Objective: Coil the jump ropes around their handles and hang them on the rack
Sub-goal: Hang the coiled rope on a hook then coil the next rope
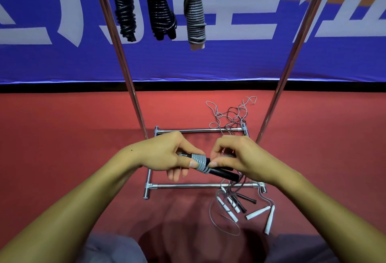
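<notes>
My left hand (173,155) grips a pair of black handles (221,172) held level above the rack's base. Several turns of grey rope (201,162) are wound round the handles beside my left thumb. My right hand (231,156) pinches the rope just right of the coil. The rest of this rope trails down to the floor at the right. Three coiled jump ropes hang from the top of the rack: two black ones (124,6) (158,6) and a grey one with white handles (195,14).
The rack's two metal uprights (123,64) (292,60) rise from a chrome base frame (200,185) on the red floor. Loose ropes lie tangled behind the base (231,114). White and black handles (254,213) lie on the floor at front right. A blue banner covers the wall behind.
</notes>
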`<state>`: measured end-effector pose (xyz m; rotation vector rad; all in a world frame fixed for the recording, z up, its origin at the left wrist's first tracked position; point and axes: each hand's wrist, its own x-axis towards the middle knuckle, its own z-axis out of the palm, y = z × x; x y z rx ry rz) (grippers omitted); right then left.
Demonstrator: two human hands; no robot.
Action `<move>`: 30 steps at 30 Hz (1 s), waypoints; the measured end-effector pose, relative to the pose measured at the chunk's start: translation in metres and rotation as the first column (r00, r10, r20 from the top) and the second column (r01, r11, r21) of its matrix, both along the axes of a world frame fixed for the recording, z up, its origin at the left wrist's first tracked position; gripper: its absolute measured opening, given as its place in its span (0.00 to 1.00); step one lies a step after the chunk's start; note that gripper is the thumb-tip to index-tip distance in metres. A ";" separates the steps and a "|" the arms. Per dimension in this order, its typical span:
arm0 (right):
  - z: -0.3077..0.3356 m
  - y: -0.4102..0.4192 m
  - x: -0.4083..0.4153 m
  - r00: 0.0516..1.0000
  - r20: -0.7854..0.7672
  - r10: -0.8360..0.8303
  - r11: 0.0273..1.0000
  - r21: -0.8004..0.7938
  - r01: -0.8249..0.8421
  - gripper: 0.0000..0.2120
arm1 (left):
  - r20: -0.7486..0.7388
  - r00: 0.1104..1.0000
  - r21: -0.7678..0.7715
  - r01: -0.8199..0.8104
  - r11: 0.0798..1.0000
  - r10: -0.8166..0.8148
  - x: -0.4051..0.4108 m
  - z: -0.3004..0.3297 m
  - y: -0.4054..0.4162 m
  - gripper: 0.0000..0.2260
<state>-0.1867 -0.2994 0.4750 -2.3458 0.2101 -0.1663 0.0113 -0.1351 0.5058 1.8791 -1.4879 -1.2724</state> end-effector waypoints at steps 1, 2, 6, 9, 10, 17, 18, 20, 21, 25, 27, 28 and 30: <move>0.002 0.001 0.000 1.000 -0.007 0.008 0.990 0.139 -0.007 0.08 | -0.020 1.000 0.007 0.023 1.000 -0.022 0.000 0.003 0.001 0.16; 0.003 0.002 0.000 1.000 -0.010 0.009 0.958 0.285 -0.005 0.10 | -0.046 0.998 0.014 0.043 0.999 -0.042 0.000 0.005 0.002 0.16; 0.008 0.002 -0.001 0.998 0.052 0.020 0.848 0.528 -0.044 0.11 | -0.210 0.976 0.047 0.069 0.997 -0.058 0.004 0.015 0.005 0.17; 0.013 0.003 -0.001 0.993 0.112 -0.034 0.794 0.607 -0.041 0.08 | -0.308 0.949 0.009 0.079 0.997 -0.072 0.006 0.020 0.009 0.18; 0.014 0.004 -0.001 0.992 0.111 -0.053 0.771 0.636 -0.030 0.08 | -0.329 0.940 -0.010 0.089 0.996 -0.087 0.007 0.020 0.010 0.19; 0.019 0.012 -0.005 0.998 -0.055 -0.020 0.431 0.900 0.059 0.06 | -0.406 0.903 -0.104 0.109 0.989 -0.142 0.003 0.019 0.009 0.20; 0.019 0.013 -0.004 0.997 -0.056 -0.046 0.389 0.919 0.069 0.07 | -0.402 0.907 -0.117 0.086 0.989 -0.127 0.002 0.019 0.009 0.20; 0.016 0.017 -0.002 0.995 -0.052 -0.090 0.299 0.951 0.077 0.08 | -0.387 0.918 -0.140 0.037 0.989 -0.089 0.002 0.020 0.007 0.19; 0.014 0.019 -0.001 0.994 -0.048 -0.096 0.260 0.963 0.071 0.09 | -0.386 0.919 -0.142 0.025 0.990 -0.079 0.002 0.021 0.007 0.17; 0.002 0.026 0.001 0.995 -0.034 -0.095 0.196 0.979 0.052 0.19 | -0.409 0.910 -0.132 0.021 0.991 -0.074 0.002 0.023 0.009 0.13; 0.001 0.028 0.003 0.993 -0.020 -0.113 0.191 0.981 0.041 0.21 | -0.424 0.903 -0.148 0.010 0.989 -0.073 0.004 0.025 0.010 0.13; 0.003 0.029 0.004 0.990 -0.009 -0.139 0.190 0.981 0.035 0.22 | -0.438 0.896 -0.157 0.001 0.988 -0.071 0.004 0.026 0.011 0.13; 0.005 0.030 0.007 0.977 0.025 -0.213 0.221 0.975 0.023 0.23 | -0.471 0.881 -0.171 -0.033 0.985 -0.052 0.005 0.028 0.011 0.14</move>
